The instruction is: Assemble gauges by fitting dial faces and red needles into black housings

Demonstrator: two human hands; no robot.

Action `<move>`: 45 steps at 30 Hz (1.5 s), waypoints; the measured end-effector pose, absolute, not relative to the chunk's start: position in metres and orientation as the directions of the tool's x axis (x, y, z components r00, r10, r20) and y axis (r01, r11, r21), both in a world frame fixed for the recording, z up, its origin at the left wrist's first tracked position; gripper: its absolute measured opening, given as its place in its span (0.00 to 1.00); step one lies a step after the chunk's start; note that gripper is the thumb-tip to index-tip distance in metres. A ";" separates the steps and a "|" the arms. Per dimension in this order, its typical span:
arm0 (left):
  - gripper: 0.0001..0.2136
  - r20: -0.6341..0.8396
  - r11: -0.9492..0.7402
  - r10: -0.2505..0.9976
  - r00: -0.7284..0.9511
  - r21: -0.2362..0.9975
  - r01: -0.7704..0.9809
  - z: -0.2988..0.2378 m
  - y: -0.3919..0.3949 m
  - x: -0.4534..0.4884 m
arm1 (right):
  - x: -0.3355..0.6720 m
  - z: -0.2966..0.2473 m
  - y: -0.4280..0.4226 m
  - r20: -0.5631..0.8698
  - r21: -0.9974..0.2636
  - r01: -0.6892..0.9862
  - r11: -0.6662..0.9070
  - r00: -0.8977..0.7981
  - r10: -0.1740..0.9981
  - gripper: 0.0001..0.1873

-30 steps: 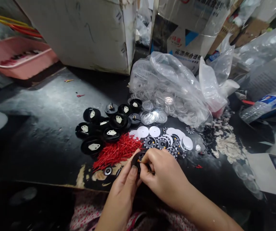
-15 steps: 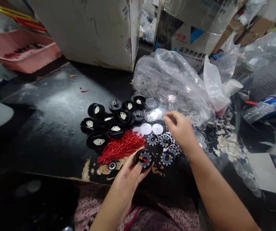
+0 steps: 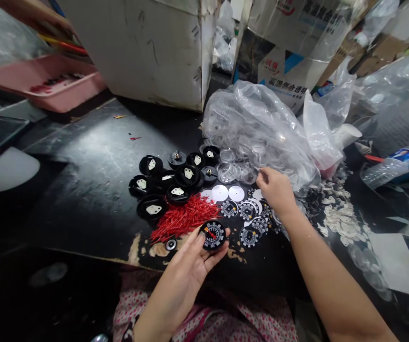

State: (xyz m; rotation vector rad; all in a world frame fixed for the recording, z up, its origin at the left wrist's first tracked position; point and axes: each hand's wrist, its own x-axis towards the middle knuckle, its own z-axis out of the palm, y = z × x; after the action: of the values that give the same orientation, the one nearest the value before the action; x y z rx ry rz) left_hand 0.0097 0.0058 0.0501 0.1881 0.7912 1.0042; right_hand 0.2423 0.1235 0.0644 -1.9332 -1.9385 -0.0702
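Note:
My left hand is closed around a round black dial gauge, its numbered face and red pointer turned up. My right hand pinches the edge of a clear plastic disc beside a pile of similar clear discs. Below that hand lie printed black dial faces, some overlapping, and white discs. Left of them is a heap of red pointers. Several black gauge housings with pale plates inside sit behind the heap.
A plastic bag of clear discs lies at the back, before a white box. Pale metal plates are scattered on the right. At the far left stands a pink tray, with another person's hand above it.
My right hand has moved slightly right and now pinches a clear disc. My left hand still holds the gauge, tilted more upward. Another person's arm has appeared at the upper left.

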 end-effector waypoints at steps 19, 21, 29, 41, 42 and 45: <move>0.18 -0.378 0.439 0.897 0.228 0.819 -0.369 0.041 -0.002 0.022 | 0.159 0.088 0.029 0.058 -0.589 0.790 0.168 -0.167 0.984 0.22; 0.17 -0.344 0.404 0.911 0.229 0.857 -0.319 0.042 -0.004 0.022 | 0.155 0.085 0.029 0.045 -0.504 0.847 0.170 -0.171 0.984 0.24; 0.16 -0.286 0.350 0.916 0.282 0.913 -0.210 0.048 -0.005 0.029 | 0.157 0.075 0.019 0.205 -0.461 0.850 0.255 -0.178 0.962 0.21; 0.20 -0.022 0.201 0.953 -0.302 0.794 0.574 0.041 -0.044 -0.135 | 0.148 0.083 0.014 0.013 -0.753 0.621 0.218 -0.317 0.948 0.15; 0.20 0.031 0.148 0.963 -0.268 0.771 0.619 0.043 -0.033 -0.136 | 0.142 0.084 0.014 0.011 -0.743 0.618 0.257 -0.372 0.928 0.14; 0.20 0.076 0.055 0.981 -0.179 0.773 0.633 0.044 0.012 -0.120 | 0.131 0.087 0.011 -0.022 -0.697 0.606 0.384 -0.553 0.833 0.10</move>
State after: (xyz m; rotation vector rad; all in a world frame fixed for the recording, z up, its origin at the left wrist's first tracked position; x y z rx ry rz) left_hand -0.1204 0.0124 0.0444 1.6102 1.8606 0.9565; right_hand 0.1313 0.0115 0.0873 -1.2554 -2.3159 0.9563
